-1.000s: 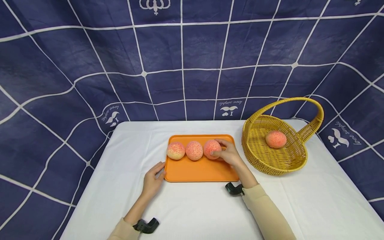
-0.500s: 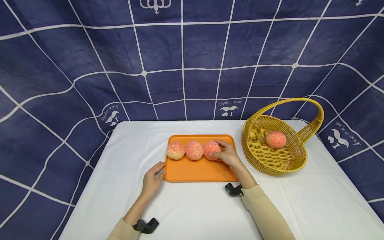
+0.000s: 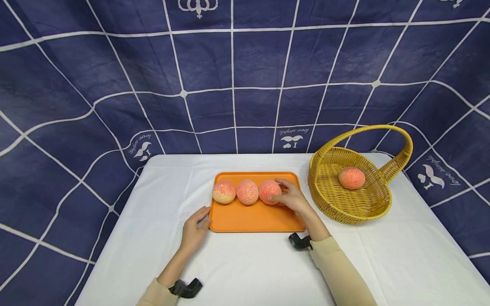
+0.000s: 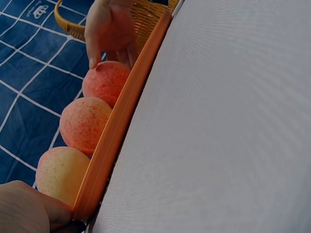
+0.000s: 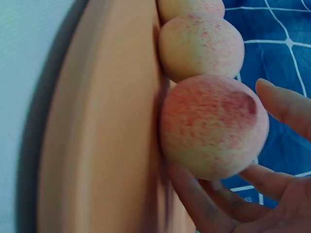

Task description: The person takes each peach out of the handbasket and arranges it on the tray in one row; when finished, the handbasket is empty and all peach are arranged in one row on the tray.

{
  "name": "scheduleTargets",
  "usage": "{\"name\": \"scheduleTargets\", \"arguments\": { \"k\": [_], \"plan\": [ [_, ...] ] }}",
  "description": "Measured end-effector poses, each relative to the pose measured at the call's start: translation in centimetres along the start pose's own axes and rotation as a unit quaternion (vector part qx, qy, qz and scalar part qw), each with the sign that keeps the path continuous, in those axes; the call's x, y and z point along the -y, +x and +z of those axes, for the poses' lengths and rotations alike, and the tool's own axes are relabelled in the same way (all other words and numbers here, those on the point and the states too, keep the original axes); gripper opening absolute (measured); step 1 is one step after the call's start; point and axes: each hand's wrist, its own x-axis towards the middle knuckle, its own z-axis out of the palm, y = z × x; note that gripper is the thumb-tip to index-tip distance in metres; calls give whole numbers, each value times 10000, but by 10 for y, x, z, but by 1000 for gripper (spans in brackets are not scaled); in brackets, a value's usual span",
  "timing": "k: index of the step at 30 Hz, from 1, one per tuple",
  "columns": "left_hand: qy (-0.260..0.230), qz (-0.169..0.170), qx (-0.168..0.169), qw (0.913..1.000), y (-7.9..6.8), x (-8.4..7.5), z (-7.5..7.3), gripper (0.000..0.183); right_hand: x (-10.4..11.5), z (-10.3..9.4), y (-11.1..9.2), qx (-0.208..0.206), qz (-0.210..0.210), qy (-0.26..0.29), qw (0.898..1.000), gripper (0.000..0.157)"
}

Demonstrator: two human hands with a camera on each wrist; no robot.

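Observation:
Three peaches stand in a row on an orange tray [image 3: 245, 221]: a yellowish-pink left peach [image 3: 223, 193], a middle peach [image 3: 247, 192] and a right peach [image 3: 269, 192]. My right hand [image 3: 292, 198] grips the right peach, its thumb on the near side and its fingers round the far side and below. In the right wrist view that peach [image 5: 214, 126] sits low on the tray, against its neighbour. At the tray's left edge, my left hand [image 3: 194, 231] holds the rim between thumb and fingers; the left wrist view has these fingers [image 4: 51, 208] at the tray's corner.
A yellow wicker basket [image 3: 337, 216] with a tall arched handle stands right of the tray, one peach [image 3: 351, 178] inside it. White cloth [image 3: 245, 272] covers the table, and a blue checked curtain [image 3: 252, 106] hangs behind. Each wrist wears a black camera band.

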Motion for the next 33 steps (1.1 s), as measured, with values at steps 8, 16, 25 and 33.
{"name": "scheduleTargets", "arguments": {
  "k": [8,16,25,33],
  "plan": [
    [2,-14,11,10000,0,0,1,41,19,-21,-22,-107,-133,-371,9992,71],
    [14,-48,-18,10000,0,-1,0,40,41,-51,-56,-233,-744,-627,9950,67],
    [-24,-73,34,10000,0,-2,0,41,63,-115,-95,-1122,-945,-847,9855,61],
    [-27,-66,-7,10000,0,0,0,40,53,-177,-86,-2260,-787,-280,9705,59]
  ]
}}
